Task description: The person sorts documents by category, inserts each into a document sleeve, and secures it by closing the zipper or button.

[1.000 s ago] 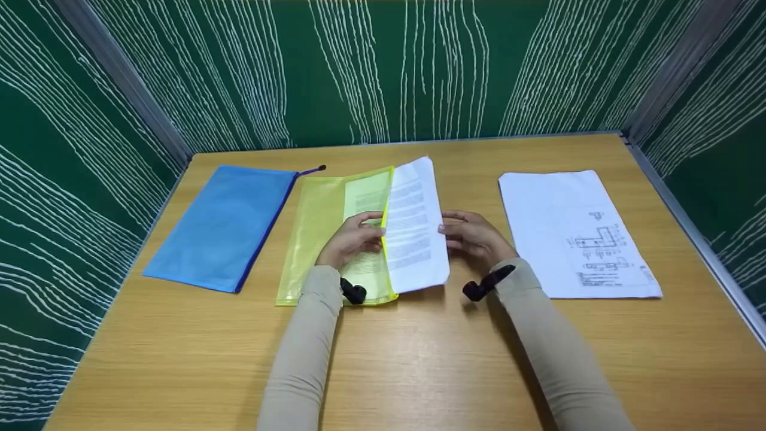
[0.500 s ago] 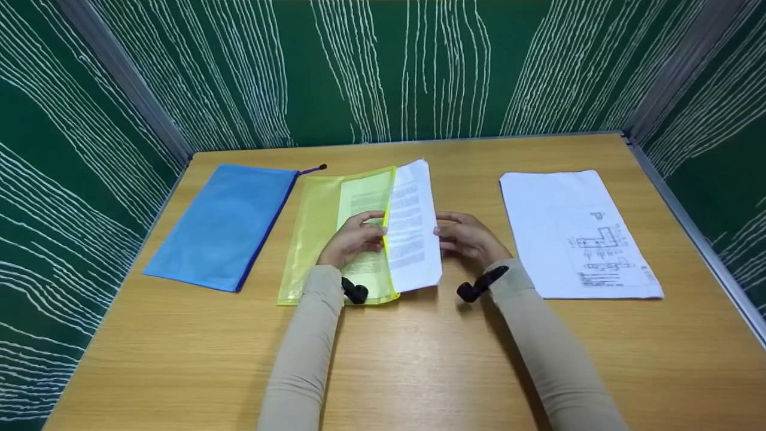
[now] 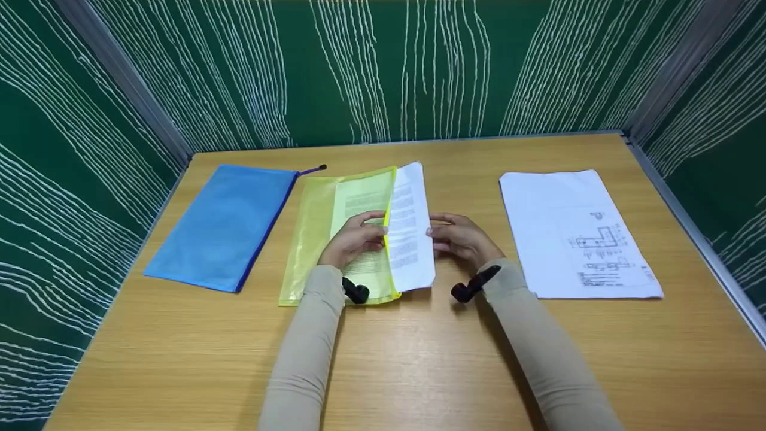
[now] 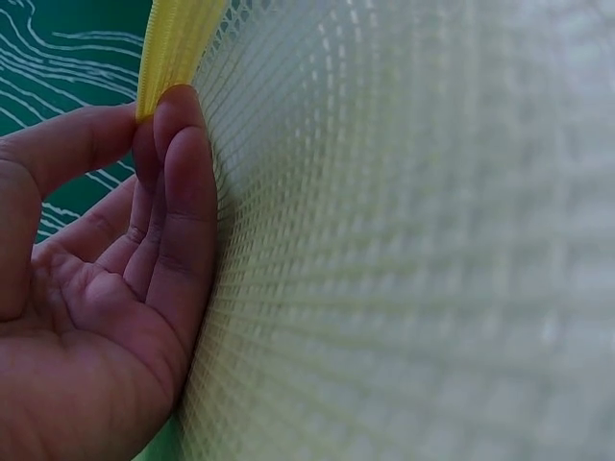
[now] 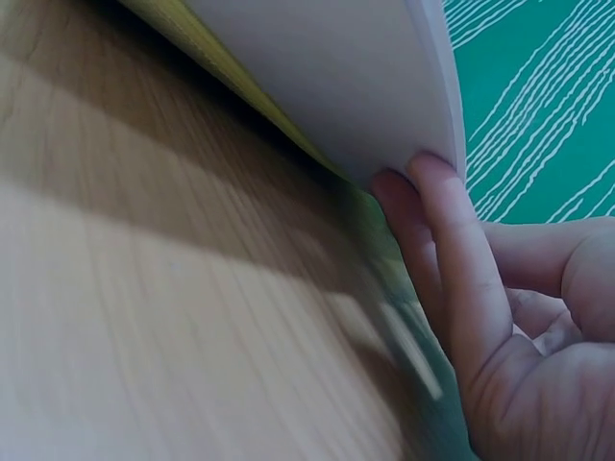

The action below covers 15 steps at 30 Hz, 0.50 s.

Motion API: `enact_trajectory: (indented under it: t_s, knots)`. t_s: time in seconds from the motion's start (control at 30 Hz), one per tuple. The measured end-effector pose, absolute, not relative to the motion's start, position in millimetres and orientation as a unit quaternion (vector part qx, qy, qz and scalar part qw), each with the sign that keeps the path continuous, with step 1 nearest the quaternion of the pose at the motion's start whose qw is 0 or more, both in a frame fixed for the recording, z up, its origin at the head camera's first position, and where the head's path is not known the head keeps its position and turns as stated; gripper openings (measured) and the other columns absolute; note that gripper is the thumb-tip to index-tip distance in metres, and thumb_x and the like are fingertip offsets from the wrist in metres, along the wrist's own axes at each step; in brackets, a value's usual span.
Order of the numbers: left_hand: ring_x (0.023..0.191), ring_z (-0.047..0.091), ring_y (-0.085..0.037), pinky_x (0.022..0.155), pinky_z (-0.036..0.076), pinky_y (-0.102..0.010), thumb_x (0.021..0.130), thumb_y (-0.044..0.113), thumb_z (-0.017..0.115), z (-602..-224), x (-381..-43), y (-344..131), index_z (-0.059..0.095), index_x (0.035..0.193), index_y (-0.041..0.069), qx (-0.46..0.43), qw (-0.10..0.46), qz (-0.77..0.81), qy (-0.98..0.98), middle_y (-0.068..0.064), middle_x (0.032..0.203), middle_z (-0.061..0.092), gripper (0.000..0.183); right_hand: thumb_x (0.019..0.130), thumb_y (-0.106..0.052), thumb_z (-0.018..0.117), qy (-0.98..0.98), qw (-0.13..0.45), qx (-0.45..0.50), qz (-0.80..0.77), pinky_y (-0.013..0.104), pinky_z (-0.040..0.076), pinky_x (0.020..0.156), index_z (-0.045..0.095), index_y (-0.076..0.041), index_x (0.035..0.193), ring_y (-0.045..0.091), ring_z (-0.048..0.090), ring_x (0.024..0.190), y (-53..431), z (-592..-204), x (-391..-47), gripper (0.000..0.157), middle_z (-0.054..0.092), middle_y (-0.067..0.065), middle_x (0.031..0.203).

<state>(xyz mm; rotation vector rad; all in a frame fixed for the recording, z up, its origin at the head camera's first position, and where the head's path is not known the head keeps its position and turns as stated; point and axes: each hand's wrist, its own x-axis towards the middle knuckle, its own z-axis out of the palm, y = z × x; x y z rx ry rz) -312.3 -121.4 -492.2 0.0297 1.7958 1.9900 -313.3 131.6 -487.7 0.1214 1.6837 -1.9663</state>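
Observation:
A see-through yellow mesh zip pouch (image 3: 314, 233) lies in the middle of the table in the head view. Printed paper sheets (image 3: 413, 227) sit partly inside it, their right strip sticking out past the yellow zip edge. With thumb and fingers my left hand (image 3: 353, 239) pinches that edge, and the left wrist view shows the yellow zip (image 4: 178, 48) between the fingertips. My right hand (image 3: 464, 239) pinches the outer right edge of the sheets. In the right wrist view, fingers (image 5: 456, 250) lie against the underside of the paper; the thumb is mostly hidden there.
A blue zip pouch (image 3: 221, 227) with a dark purple edge and pull cord lies at the left. White paper (image 3: 550, 227) printed with a technical drawing lies at the right. Green panels (image 3: 389, 72) with white lines stand behind the wooden table (image 3: 413, 359).
My right hand has moved left and pushed the sheets deeper into the yellow pouch, so a narrower strip sticks out. My left hand stays nearly still on the zip edge.

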Motion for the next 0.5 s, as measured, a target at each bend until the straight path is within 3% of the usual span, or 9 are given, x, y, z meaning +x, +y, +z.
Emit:
enact_trajectory:
  t_s: [0.5]
  knots:
    - [0.066, 0.062, -0.014, 0.063, 0.055, -0.027, 0.091, 0.005, 0.062, -490, -312, -119, 0.048, 0.139, 0.011, 0.019, 0.227, 0.733, 0.641, -0.005, 0.077, 0.066, 0.05, 0.093, 0.001, 0.057, 0.621, 0.277, 0.063, -0.73, 0.023, 0.057, 0.069, 0.037, -0.007, 0.145, 0.013, 0.066, 0.087, 118, -485, -313, 0.056, 0.055, 0.009, 0.118]
